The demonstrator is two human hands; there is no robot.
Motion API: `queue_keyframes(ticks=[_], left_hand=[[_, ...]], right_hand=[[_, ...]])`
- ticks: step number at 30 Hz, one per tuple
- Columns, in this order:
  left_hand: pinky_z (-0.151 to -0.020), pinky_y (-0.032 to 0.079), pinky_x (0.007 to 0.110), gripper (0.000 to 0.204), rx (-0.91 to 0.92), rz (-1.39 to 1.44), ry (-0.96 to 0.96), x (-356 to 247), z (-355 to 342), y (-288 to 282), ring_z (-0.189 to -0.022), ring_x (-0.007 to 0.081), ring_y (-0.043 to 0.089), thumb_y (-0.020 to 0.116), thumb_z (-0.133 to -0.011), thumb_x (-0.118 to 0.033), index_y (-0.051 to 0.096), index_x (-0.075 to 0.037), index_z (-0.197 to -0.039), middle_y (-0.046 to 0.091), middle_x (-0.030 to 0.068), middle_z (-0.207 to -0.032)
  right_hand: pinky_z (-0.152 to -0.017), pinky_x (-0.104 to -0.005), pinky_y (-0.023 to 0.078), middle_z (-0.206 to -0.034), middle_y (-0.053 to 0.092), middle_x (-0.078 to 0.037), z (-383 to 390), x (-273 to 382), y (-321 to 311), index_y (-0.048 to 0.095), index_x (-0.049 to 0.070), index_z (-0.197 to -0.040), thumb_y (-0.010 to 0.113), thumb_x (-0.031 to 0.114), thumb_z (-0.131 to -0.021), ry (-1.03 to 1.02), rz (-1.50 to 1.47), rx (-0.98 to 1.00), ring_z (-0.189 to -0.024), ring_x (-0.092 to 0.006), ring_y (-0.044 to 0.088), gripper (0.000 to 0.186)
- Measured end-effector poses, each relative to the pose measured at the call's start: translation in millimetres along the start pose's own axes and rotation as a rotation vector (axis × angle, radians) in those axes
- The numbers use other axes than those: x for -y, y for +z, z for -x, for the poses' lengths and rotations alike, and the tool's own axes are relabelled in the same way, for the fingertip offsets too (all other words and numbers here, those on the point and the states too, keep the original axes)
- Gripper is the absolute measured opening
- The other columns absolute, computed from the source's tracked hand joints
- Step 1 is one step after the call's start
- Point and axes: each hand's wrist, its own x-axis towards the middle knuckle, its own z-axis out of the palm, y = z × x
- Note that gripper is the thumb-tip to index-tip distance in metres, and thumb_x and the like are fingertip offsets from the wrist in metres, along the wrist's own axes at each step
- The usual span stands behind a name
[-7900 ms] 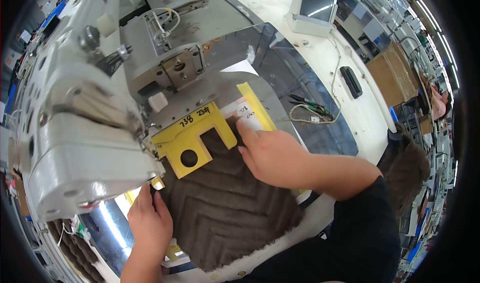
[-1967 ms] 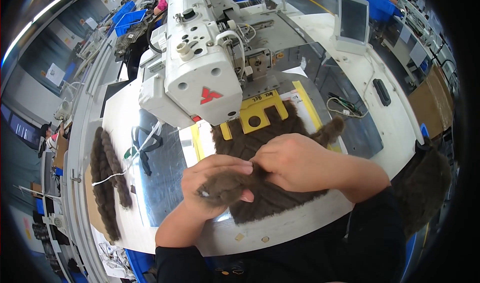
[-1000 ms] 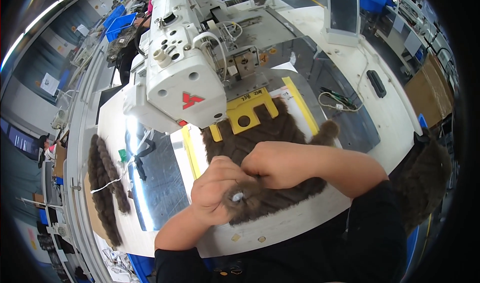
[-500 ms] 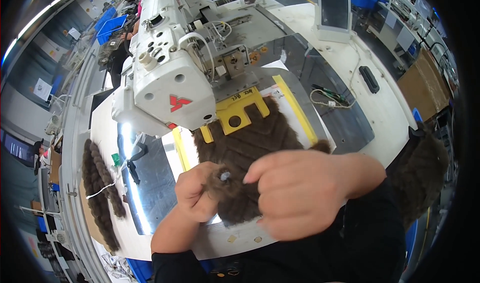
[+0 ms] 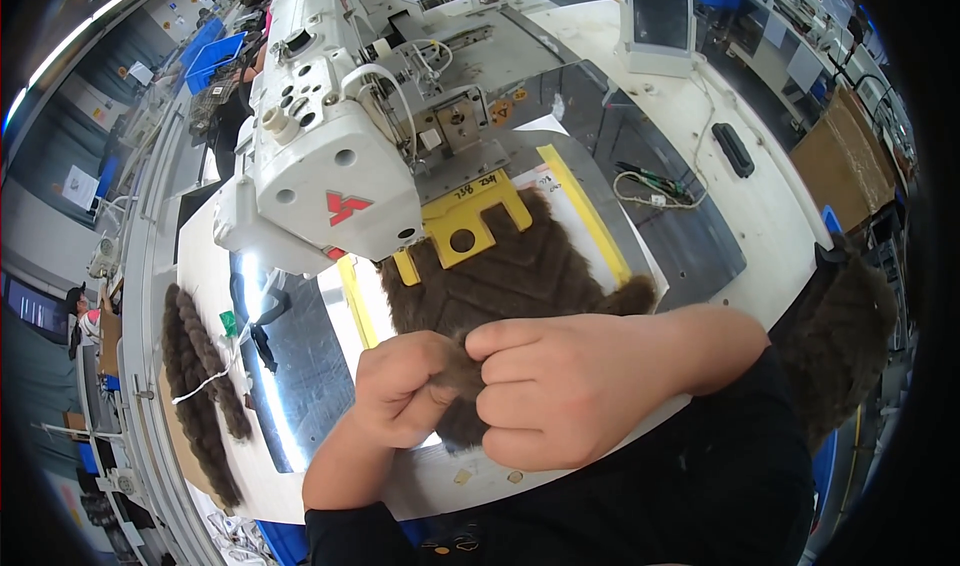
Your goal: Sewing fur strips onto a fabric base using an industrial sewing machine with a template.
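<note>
My left hand [image 5: 405, 386] is closed around a small tuft-like piece of brown fur [image 5: 463, 368]. Against its other side, my right hand [image 5: 565, 391] is curled into a fist, with thumb and forefinger pinching the fur. The fingertips of both hands nearly meet. Beyond and partly beneath them lies a brown fur panel [image 5: 520, 276] with chevron-like ridges. A yellow notched plate [image 5: 462, 228] rests on the panel's far edge, under the white sewing machine head [image 5: 325, 181]. My hands hide the panel's near part.
Two long fur strips [image 5: 195, 396] tied with white cord lie at the left. Dark straps [image 5: 262, 326] rest nearby. Tweezers-like tools [image 5: 655, 186] with cord and a black bar [image 5: 733, 150] lie right. A screen [image 5: 660, 11] stands behind; more brown fur [image 5: 845, 351] hangs at my right.
My right hand has moved left to my left hand and closed on the fur piece. The whitish spot on that piece is now hidden. The view has shifted slightly.
</note>
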Motion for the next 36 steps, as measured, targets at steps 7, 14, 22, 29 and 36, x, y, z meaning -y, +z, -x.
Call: queue_keyframes(ticks=[7, 14, 22, 29, 36], left_hand=[[-0.062, 0.053, 0.032, 0.007, 0.036, -0.052, -0.062, -4.0, -2.8, 0.6, -0.067, 0.0287, 0.066, 0.069, -0.087, -0.002, 0.064, 0.003, -0.089, 0.066, 0.0137, -0.078], [-0.060, 0.050, 0.031, 0.005, -0.008, 0.078, -0.204, 1.3, 0.4, -4.7, -0.066, 0.0261, 0.064, 0.068, -0.089, -0.002, 0.066, 0.003, -0.090, 0.066, 0.0132, -0.079], [-0.064, 0.051, 0.029, 0.012, 0.031, 0.008, -0.163, 7.4, 1.5, -2.8, -0.069, 0.0187, 0.065, 0.070, -0.093, -0.007, 0.067, 0.004, -0.096, 0.069, 0.0099, -0.082], [-0.073, 0.050, 0.026, 0.023, -0.364, 0.487, -0.239, 17.5, 10.0, -3.6, -0.082, 0.0110, 0.061, 0.071, -0.099, -0.019, 0.067, 0.003, -0.098, 0.070, 0.0073, -0.097], [-0.069, 0.051, 0.030, 0.017, -0.200, 0.253, -0.243, 17.5, 15.3, -4.1, -0.074, 0.0197, 0.063, 0.067, -0.096, -0.012, 0.064, 0.004, -0.090, 0.068, 0.0119, -0.088]], right_hand=[[-0.077, -0.0369, 0.044, -0.068, 0.046, -0.005, 0.9, -6.6, -2.0, 0.048, 0.008, -0.067, 0.072, 0.019, -0.074, 0.018, -0.136, -0.008, -0.064, -0.0235, 0.050, 0.027], [-0.076, -0.0388, 0.044, -0.065, 0.043, -0.005, 2.0, -12.5, 0.1, 0.050, 0.007, -0.067, 0.071, 0.014, -0.078, 0.058, -0.298, -0.088, -0.062, -0.0259, 0.047, 0.025], [-0.063, -0.0360, 0.043, -0.065, 0.037, -0.004, 1.9, -13.5, -0.6, 0.049, 0.006, -0.066, 0.074, 0.006, -0.082, 0.083, -0.317, -0.042, -0.054, -0.0248, 0.042, 0.030], [-0.064, -0.0371, 0.052, -0.070, 0.051, -0.005, 0.2, -13.4, -6.0, 0.057, 0.004, -0.071, 0.077, 0.005, -0.080, 0.014, -0.193, -0.311, -0.055, -0.0216, 0.049, 0.022], [-0.079, -0.0451, 0.059, -0.069, 0.049, -0.005, 1.3, -9.0, -0.2, 0.050, 0.005, -0.067, 0.073, 0.002, -0.082, -0.032, -0.044, -0.241, -0.058, -0.0211, 0.049, 0.027]])
